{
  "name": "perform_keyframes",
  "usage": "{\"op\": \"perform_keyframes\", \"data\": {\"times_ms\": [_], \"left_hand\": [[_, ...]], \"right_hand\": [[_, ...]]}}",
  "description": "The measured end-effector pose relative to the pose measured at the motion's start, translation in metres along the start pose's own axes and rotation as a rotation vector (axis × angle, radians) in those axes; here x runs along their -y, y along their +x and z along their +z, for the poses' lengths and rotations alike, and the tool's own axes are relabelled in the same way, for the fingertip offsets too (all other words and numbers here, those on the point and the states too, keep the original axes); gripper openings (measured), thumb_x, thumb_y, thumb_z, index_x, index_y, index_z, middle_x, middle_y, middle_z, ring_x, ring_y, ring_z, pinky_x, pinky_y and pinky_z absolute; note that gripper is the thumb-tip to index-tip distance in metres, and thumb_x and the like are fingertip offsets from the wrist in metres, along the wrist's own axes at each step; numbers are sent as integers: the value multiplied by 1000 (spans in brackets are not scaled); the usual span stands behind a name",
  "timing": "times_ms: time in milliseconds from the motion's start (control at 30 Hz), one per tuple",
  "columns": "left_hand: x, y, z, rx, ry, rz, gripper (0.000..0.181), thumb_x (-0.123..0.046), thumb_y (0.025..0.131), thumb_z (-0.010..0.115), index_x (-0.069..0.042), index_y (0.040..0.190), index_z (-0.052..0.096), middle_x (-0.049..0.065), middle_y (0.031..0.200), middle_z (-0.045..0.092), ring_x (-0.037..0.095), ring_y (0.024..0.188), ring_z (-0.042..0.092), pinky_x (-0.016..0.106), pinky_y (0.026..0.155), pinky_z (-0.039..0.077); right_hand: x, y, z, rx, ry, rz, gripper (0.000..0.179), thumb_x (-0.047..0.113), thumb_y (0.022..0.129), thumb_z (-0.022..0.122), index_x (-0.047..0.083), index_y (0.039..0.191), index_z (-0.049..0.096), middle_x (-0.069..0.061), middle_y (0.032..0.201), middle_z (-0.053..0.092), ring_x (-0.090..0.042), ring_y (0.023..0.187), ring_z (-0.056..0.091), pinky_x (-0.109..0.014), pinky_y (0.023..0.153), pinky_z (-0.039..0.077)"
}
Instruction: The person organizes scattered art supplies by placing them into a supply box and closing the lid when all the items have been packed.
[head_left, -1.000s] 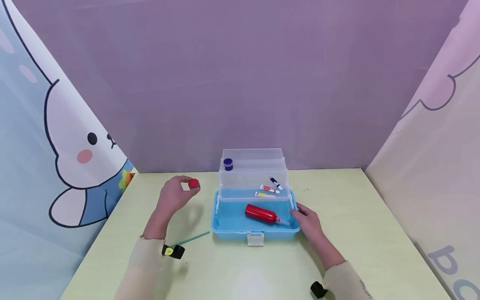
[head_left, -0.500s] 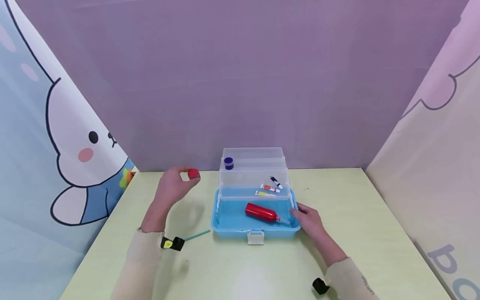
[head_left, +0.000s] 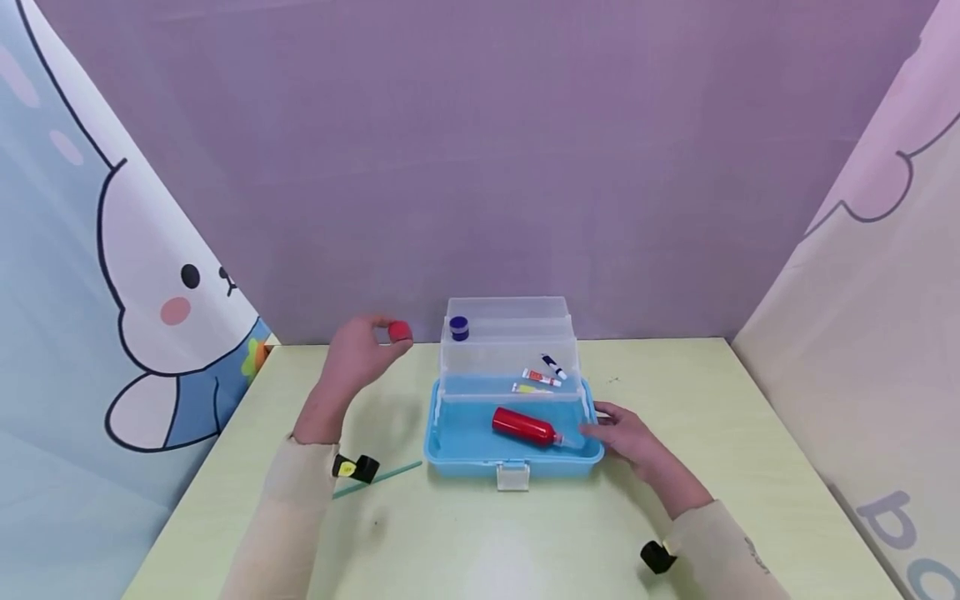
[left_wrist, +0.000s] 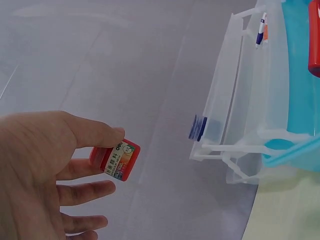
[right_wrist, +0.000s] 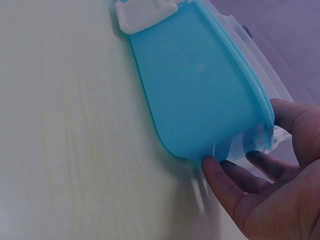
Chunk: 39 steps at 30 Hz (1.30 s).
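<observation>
My left hand pinches a small red paint jar between thumb and forefinger, raised to the left of the box. In the left wrist view the jar shows a printed label, and the other fingers are spread. My right hand holds the right end of a blue plastic toolbox, thumb at the rim and fingertips against the end wall. A red squeeze bottle with a clear nozzle lies inside. On the raised translucent trays sit a dark blue jar and small paint tubes.
A thin green stick lies on the pale table, left of the box and near the left wrist camera. A purple cloth backdrop stands behind the table. Printed curtains flank both sides.
My left hand has risen and shifted slightly right and away with the red jar. My right wrist has swung a little outward while the hand stays at the box's right end.
</observation>
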<state>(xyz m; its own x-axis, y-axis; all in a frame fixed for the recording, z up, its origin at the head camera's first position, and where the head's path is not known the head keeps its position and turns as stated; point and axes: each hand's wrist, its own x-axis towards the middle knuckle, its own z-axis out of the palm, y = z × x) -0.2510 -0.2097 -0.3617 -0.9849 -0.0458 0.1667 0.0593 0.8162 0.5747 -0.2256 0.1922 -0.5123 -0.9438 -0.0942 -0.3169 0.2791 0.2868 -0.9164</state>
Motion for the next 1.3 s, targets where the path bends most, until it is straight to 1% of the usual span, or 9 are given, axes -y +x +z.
{"op": "perform_keyframes", "data": {"times_ms": [133, 400, 533, 700, 900, 1100, 1300], "left_hand": [[-2, 2, 0, 5, -12, 2, 45, -33, 88, 71, -7, 123, 62, 11, 119, 59, 31, 102, 52, 44, 77, 54], [-6, 2, 2, 9, -32, 19, 45, -32, 88, 71, -7, 124, 61, 11, 121, 58, 31, 106, 53, 44, 78, 55], [-11, 4, 2, 12, -34, 50, 45, -33, 89, 71, -7, 124, 62, 10, 123, 58, 32, 111, 52, 46, 82, 53], [-17, 9, 4, 11, -43, 89, 42, -32, 88, 71, -8, 122, 64, 10, 120, 60, 31, 108, 53, 46, 84, 52], [-25, 14, 13, 20, -35, 89, 45, -34, 87, 73, -8, 123, 63, 10, 122, 59, 32, 113, 54, 47, 85, 52], [-33, 21, 23, 35, -39, 82, 47, -34, 86, 73, -9, 125, 62, 10, 125, 58, 31, 110, 54, 45, 84, 54], [-44, 28, 31, 69, -37, 77, 47, -34, 87, 72, -9, 125, 62, 10, 124, 58, 31, 111, 54, 43, 81, 55]], "right_hand": [[2, 1, -4, 38, 27, 5, 66, 22, 89, 71, 3, 145, 41, -27, 138, 47, -40, 115, 55, -48, 88, 52], [1, 3, -6, 40, 19, -5, 67, 20, 87, 70, -1, 144, 42, -28, 136, 48, -38, 111, 58, -48, 87, 52], [2, 3, -5, 37, 23, -25, 65, 17, 87, 69, -2, 144, 42, -27, 135, 49, -36, 108, 60, -47, 86, 52], [3, 3, -2, 14, 18, -38, 64, 15, 87, 67, -2, 143, 43, -28, 134, 51, -33, 103, 63, -45, 84, 54], [1, 0, 0, 3, 8, -24, 63, 15, 87, 66, -1, 144, 43, -29, 134, 50, -31, 99, 64, -43, 82, 55], [-1, 0, -2, -3, 21, -23, 63, 15, 88, 65, 0, 145, 42, -29, 136, 49, -31, 100, 64, -44, 82, 54], [-2, -1, -3, 0, 26, -29, 63, 15, 88, 65, 0, 145, 43, -29, 135, 50, -31, 99, 64, -44, 82, 55]]}}
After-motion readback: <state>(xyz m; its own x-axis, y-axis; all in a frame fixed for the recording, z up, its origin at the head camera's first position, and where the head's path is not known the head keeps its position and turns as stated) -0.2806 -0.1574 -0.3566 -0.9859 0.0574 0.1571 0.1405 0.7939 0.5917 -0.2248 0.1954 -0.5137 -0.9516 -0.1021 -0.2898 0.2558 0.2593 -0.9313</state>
